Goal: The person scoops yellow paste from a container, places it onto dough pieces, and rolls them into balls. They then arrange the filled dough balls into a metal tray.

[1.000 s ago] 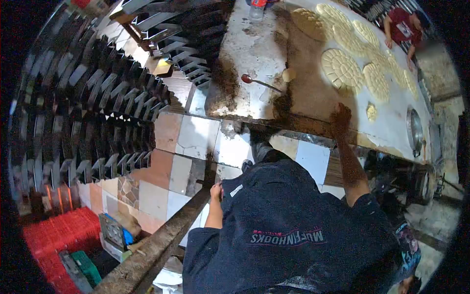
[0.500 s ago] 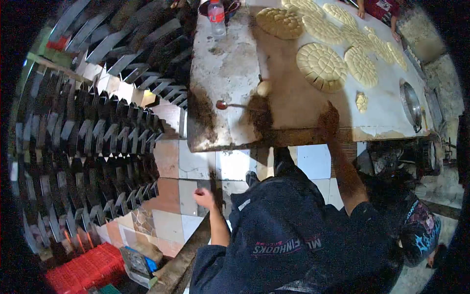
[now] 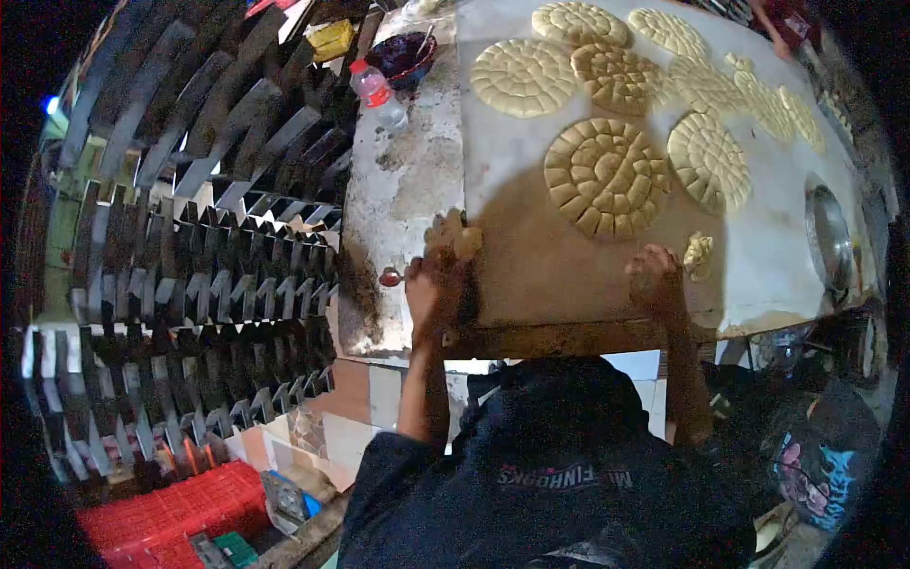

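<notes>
My left hand [image 3: 434, 284] is over the left part of the table, with its fingers in shadow and blurred. Just beyond its fingertips sits a small pale dough ball [image 3: 470, 239]. A spoon with something red in its bowl [image 3: 390, 277] lies beside the hand on the left. My right hand [image 3: 656, 277] is low over the table's near side, fingers loosely bent and apart, with nothing visible in them. Right of it is a small lump of dough pieces [image 3: 698, 256]. The nearest scored dough disc [image 3: 607, 178] lies ahead of both hands.
Several more scored dough discs [image 3: 709, 161] cover the far table [image 3: 512, 152]. A round metal pan [image 3: 830, 237] stands at the right edge. A plastic bottle [image 3: 379, 100] and a dark bowl [image 3: 403, 59] are back left. Stacked dark racks [image 3: 218, 275] and a red crate [image 3: 175, 512] flank the left.
My left hand has come up from below the table edge to the dough ball and spoon. My right hand's fingers have bent. The view has shifted, showing more of the table.
</notes>
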Tool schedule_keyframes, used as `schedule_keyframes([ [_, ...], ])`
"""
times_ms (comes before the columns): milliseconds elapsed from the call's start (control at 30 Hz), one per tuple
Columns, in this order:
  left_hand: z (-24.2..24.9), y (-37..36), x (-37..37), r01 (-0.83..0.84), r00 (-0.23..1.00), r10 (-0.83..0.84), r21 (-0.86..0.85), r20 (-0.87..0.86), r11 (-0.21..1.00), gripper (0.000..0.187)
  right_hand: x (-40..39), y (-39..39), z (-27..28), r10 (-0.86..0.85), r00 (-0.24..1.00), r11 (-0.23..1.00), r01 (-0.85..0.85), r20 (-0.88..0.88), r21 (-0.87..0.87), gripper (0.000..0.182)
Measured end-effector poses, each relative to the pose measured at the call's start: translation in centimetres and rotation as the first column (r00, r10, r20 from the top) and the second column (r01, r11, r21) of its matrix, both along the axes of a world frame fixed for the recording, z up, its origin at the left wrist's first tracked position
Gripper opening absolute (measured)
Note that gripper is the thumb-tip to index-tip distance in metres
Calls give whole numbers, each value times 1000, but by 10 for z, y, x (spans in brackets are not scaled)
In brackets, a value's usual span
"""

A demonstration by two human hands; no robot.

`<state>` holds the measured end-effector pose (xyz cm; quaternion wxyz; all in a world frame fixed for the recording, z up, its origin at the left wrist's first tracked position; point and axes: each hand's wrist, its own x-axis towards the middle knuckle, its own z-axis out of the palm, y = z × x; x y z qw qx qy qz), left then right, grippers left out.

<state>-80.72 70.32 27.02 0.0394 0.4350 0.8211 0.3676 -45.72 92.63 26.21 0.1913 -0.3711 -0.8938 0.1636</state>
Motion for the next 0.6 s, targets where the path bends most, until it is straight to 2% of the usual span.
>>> schedule_keyframes([
  [33, -7, 20, -5, 27, 976, -59, -155, -209, 988, 30, 4, -2, 3, 0, 1000, 1000, 0, -10, -12, 38],
  [67, -14, 38, -9, 17, 906, -143, -302, -399, 953, 32, 8, -2, 5, -9, 998, 999, 12, -57, 50, 40],
  [100, -23, 48, -13, 8, 903, -140, -309, -406, 951, 32, 11, 0, 5, -13, 995, 994, 25, -102, 109, 42],
  [133, -30, 56, -17, -1, 864, -207, -412, -459, 911, 36, 14, 2, 1, -6, 994, 995, 17, -109, 100, 42],
  [167, -36, 59, -21, -16, 819, -281, -511, -500, 860, 40, 16, 4, -5, -30, 989, 999, 34, -145, 28, 44],
  [200, -29, 60, -22, -21, 815, -288, -522, -502, 853, 40, 19, 5, -9, -62, 982, 997, 54, -178, -47, 47],
  [267, 2, 61, -17, 37, 953, -100, -219, -287, 975, 40, 21, 8, -15, -75, 971, 993, 52, -227, -108, 48],
  [300, 29, 71, -2, -75, 995, 74, 17, 67, 997, 34, 19, 8, -18, -88, 959, 986, 46, -269, -158, 49],
  [333, 53, 81, 5, -86, 849, -45, 221, 527, 972, 32, 15, 9, -19, -89, 956, 985, 43, -278, -170, 49],
  [367, 76, 87, 13, -202, 509, -239, 384, 827, 901, 31, 12, 10, -18, -95, 952, 984, 45, -292, -172, 46],
  [400, 100, 100, 31, -257, 196, -561, 594, 804, 762, 35, 8, 12, -16, -94, 947, 985, 43, -307, -170, 43],
  [433, 111, 104, 43, -264, 214, -552, 592, 806, 761, 35, 1, 16, -8, -80, 945, 984, 24, -317, -176, 43],
  [500, 122, 108, 61, -406, -89, -603, 524, 793, 749, 40, -14, 25, 13, -1, 923, 995, -38, -386, -93, 32],
  [533, 121, 114, 69, -402, -90, -596, 519, 798, 754, 40, -21, 30, 16, -7, 922, 994, -34, -388, -101, 32],
  [600, 115, 125, 86, -354, -61, -606, 551, 793, 756, 37, -30, 38, 23, 85, 834, 947, -238, -545, -217, 23],
])
